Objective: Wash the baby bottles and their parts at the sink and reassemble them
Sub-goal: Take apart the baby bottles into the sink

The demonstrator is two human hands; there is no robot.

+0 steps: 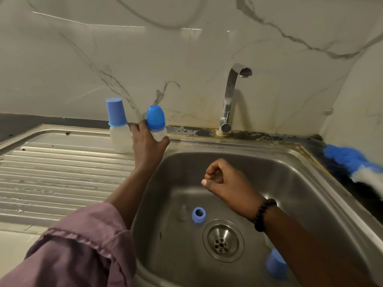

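My left hand grips a small clear baby bottle with a rounded blue cap at the back edge of the draining board. Just left of it stands a second clear bottle with a tapered blue cap. My right hand hovers over the sink basin with fingers curled and nothing in it. On the basin floor lie a blue screw ring and a clear teat, side by side. Another blue cap lies in the basin's near right corner, partly hidden behind my right forearm.
A chrome tap rises behind the basin, with no water running. The drain strainer sits in the basin floor. A blue and white bottle brush lies on the right rim. The ribbed draining board stretches left.
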